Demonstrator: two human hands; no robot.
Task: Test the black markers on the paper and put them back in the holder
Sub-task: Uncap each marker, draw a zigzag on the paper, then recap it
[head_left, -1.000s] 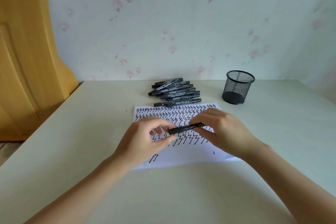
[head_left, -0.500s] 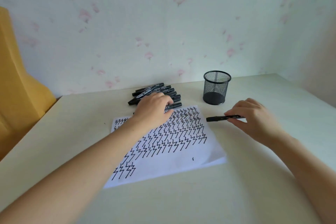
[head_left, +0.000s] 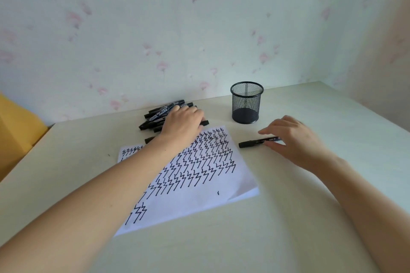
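Observation:
Several black markers (head_left: 158, 114) lie piled at the back of the table. My left hand (head_left: 182, 124) lies on the pile, its fingers curled down over a marker near the right end. A white paper (head_left: 199, 184) covered in black zigzag strokes lies in front of the pile, partly under my left forearm. To the right of the paper a capped black marker (head_left: 253, 143) lies flat on the table. My right hand (head_left: 295, 139) pinches its right end between thumb and fingers. The black mesh holder (head_left: 246, 104) stands upright behind that marker, with no marker showing inside.
A pale table (head_left: 288, 228) runs to a flowered wall at the back and to a wall on the right. A yellow wooden piece of furniture (head_left: 15, 131) stands past the table's left edge.
My hands parted over the paper: the right carried the marker to the table right of the sheet, and the left reached back onto the pile. In the last half second both hands barely moved.

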